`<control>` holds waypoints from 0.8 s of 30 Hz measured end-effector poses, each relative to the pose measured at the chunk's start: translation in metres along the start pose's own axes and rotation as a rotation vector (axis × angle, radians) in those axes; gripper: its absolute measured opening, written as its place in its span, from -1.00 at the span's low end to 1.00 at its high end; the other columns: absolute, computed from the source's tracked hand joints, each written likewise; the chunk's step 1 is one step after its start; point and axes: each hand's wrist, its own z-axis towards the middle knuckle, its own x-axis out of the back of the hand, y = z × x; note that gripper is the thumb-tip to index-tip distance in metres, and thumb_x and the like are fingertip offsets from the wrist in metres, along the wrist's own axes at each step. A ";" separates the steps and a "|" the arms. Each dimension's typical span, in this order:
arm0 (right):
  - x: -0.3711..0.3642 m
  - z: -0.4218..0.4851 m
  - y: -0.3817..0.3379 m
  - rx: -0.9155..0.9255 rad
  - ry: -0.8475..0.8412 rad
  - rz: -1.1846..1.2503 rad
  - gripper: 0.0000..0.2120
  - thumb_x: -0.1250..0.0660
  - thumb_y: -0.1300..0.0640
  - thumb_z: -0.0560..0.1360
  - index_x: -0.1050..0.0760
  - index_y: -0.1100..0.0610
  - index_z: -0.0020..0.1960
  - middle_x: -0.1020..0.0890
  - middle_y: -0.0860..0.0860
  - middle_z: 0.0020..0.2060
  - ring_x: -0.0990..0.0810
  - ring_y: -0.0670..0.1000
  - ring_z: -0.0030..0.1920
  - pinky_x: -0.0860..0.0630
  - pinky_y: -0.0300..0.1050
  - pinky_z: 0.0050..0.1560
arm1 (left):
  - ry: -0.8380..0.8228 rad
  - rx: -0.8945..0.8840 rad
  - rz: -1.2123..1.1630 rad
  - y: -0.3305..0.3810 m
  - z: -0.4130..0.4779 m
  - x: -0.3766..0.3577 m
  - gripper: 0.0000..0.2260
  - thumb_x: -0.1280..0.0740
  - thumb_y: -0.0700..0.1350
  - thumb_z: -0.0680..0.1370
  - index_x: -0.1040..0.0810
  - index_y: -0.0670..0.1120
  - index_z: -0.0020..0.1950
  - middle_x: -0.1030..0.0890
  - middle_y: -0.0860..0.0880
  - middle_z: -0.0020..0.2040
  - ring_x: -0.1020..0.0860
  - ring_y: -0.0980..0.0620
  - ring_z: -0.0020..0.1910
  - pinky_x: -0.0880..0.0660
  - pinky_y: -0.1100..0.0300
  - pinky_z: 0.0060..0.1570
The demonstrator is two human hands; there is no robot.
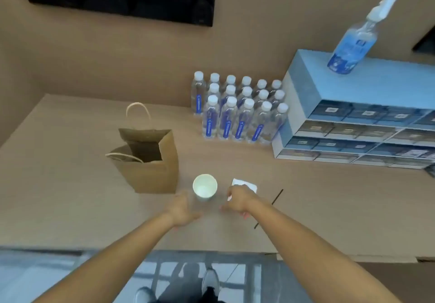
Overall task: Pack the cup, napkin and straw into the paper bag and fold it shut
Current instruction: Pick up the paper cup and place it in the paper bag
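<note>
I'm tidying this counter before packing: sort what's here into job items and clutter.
For the job: paper bag, standing open; cup; napkin, partly under the right hand; straw.

Just lying about: water bottles, stacked boxes, spray bottle on top of them.

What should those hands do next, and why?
Probably close the left hand around the cup and lift it into the paper bag. The cup stands upright just ahead of that hand, and the bag stands open right beside it.
</note>
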 end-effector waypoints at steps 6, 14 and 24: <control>-0.032 0.035 0.000 0.153 0.080 0.562 -0.18 -0.57 -0.01 0.32 -0.24 -0.11 0.47 -0.54 -0.03 0.27 -0.58 0.07 0.21 -0.64 -0.05 -0.13 | 0.143 -0.130 -0.472 0.004 0.026 -0.008 -0.39 -0.48 -0.29 0.42 -0.32 -0.08 0.40 -0.47 -0.06 0.29 -0.45 -0.11 0.33 -0.47 -0.15 0.28; -0.027 0.025 -0.013 0.336 0.106 0.686 -0.47 -0.55 0.16 0.36 -0.43 -0.17 0.21 -0.58 -0.14 0.05 -0.60 -0.02 0.01 -0.67 0.12 -0.20 | 0.059 -0.198 -0.685 0.018 0.009 0.006 -0.50 -0.39 -0.35 0.50 -0.36 -0.09 0.39 -0.45 -0.11 0.32 -0.50 -0.13 0.28 -0.58 -0.22 0.14; 0.111 -0.093 -0.088 0.696 0.246 0.545 -0.50 -0.61 0.07 0.24 -0.50 -0.13 0.10 -0.67 -0.09 -0.13 -0.66 -0.05 -0.35 -0.62 -0.14 -0.35 | 0.086 -0.544 -0.419 0.084 -0.107 0.156 -0.56 -0.46 -0.11 0.46 -0.45 0.08 0.29 -0.58 0.00 0.20 -0.68 -0.08 0.04 -0.67 -0.10 -0.01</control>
